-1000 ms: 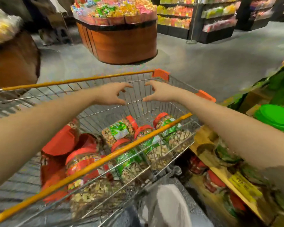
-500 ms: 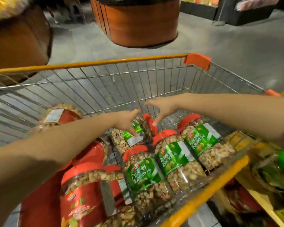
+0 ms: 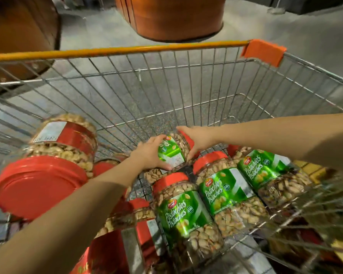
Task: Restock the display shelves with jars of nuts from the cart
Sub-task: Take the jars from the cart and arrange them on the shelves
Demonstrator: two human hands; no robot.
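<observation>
- Reaching a moment ago, both hands now clasp the clear, green-labelled, red-lidded pistachio jar: left hand round its body, right hand over its lid.
- The jar lies low inside the wire shopping cart, mid-basket; lifting it out looks next.

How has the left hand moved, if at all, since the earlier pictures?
Yes. The left hand went down from the cart's far rim onto the pistachio jar.

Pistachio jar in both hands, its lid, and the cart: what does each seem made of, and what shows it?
Pistachio jar: clear, glossy, probably plastic; nuts show through. Lid: opaque red, likely moulded plastic. Cart: shiny wire grid, apparently metal.
</observation>
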